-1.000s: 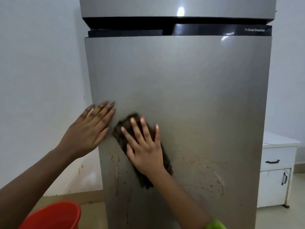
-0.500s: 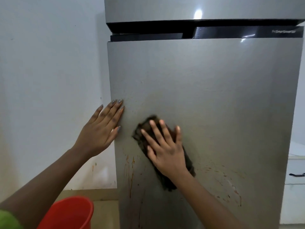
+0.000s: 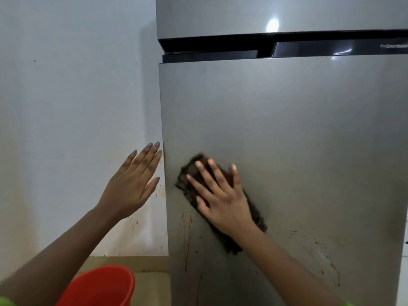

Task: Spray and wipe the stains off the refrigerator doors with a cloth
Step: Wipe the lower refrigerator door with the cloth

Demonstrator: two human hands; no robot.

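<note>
The lower refrigerator door (image 3: pixel 287 129) fills most of what I can see, and everything else sits around it. The right hand (image 3: pixel 223 199) lies flat on the door's lower left part with its fingers spread and straight, pressing a dark brown cloth (image 3: pixel 189 193) against the metal. The cloth looks bunched and a little blurred, and it sticks out past the fingertips above and past the wrist below. The left hand (image 3: pixel 132 184) is open too, fingers straight and close together, held just off the door's left edge. The fingertips reach right up to that edge, but I cannot tell whether they touch it. Orange-brown stains (image 3: pixel 187 246) run in thin drips down the door below the cloth, and more specks and smears (image 3: pixel 326 250) are scattered across the door's lower right. Above the door there is a dark handle strip (image 3: pixel 220 45), then the upper door (image 3: pixel 242 14) with a bright glint of light on it. Left of the door stands a white wall (image 3: pixel 66 107) with a few orange spots low down. A red bucket (image 3: pixel 99 286) sits on the floor below the door's left corner.
</note>
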